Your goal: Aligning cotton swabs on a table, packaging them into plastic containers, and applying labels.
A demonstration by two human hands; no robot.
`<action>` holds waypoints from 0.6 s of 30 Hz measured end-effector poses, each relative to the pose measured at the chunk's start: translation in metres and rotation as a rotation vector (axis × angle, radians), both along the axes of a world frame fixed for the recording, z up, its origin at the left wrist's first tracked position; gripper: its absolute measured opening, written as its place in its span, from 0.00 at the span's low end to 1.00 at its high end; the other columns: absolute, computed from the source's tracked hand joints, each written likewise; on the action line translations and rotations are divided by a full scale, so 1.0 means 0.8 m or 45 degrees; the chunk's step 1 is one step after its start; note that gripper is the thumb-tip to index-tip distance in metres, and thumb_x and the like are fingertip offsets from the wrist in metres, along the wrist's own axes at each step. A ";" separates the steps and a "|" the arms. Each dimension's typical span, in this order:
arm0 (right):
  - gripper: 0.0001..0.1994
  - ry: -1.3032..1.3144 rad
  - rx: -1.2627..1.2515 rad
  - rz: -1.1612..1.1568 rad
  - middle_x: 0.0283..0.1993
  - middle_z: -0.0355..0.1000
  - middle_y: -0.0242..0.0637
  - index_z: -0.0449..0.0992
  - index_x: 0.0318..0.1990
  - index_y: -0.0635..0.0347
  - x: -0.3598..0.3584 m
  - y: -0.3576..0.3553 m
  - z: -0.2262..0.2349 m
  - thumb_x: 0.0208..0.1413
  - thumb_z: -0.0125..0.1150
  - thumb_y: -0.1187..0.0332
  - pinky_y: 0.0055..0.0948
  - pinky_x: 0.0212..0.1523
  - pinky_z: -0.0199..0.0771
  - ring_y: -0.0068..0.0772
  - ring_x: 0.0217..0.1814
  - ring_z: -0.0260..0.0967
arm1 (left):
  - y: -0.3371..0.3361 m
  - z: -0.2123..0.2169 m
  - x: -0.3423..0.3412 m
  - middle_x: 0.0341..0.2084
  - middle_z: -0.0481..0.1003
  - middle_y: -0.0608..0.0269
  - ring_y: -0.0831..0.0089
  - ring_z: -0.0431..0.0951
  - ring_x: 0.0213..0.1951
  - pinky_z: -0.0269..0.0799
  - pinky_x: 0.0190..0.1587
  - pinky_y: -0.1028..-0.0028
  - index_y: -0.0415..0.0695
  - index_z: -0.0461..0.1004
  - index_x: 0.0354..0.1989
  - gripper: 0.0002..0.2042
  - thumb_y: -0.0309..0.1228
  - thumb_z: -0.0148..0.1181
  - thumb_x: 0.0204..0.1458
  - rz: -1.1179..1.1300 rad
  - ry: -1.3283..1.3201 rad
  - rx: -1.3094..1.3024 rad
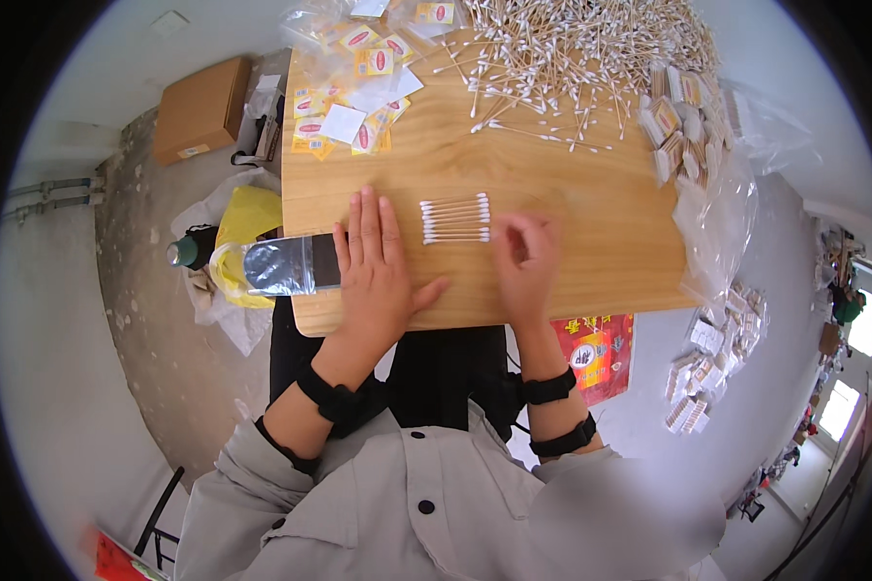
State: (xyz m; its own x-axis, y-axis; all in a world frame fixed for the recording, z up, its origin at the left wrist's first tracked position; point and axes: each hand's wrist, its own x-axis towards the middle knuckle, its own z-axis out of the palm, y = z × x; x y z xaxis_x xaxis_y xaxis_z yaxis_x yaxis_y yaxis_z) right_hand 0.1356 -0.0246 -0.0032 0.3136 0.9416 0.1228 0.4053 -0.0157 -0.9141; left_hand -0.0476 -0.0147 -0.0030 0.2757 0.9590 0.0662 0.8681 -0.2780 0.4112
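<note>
A row of several cotton swabs (456, 219) lies side by side on the wooden table (572, 184), their white tips toward left and right. My left hand (376, 281) rests flat on the table left of the row, fingers stretched and thumb apart, holding nothing. Beside its wrist and fingers, a dark flat object in a clear plastic bag (291, 264) reaches over the table's left edge. Close to the right ends of the swabs is my right hand (527, 261), its fingers curled together and slightly blurred. Whatever may be between those fingers is hidden.
A large heap of loose cotton swabs (591, 48) covers the far right. Yellow-and-white printed cards (373, 63) lie far left. Bundled swab packs (683, 126) and clear plastic bags (717, 223) crowd the right edge. A cardboard box (199, 111) stands beyond the table's left side.
</note>
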 end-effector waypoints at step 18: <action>0.08 -0.363 -0.018 0.141 0.38 0.67 0.36 0.78 0.36 0.55 0.003 -0.018 -0.003 0.46 0.67 0.74 0.31 0.34 0.71 0.36 0.37 0.69 | 0.005 -0.005 0.035 0.71 0.48 0.52 0.61 0.46 0.72 0.41 0.70 0.51 0.36 0.47 0.69 0.56 0.54 0.69 0.35 -0.322 0.086 0.023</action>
State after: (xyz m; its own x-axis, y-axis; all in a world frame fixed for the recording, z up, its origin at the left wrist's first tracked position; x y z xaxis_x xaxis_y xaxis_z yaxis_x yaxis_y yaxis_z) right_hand 0.1378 -0.0392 -0.0053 0.1639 0.9703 0.1779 0.6452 0.0310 -0.7634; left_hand -0.0200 -0.0106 -0.0073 0.5109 0.8578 0.0563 0.7953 -0.4965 0.3479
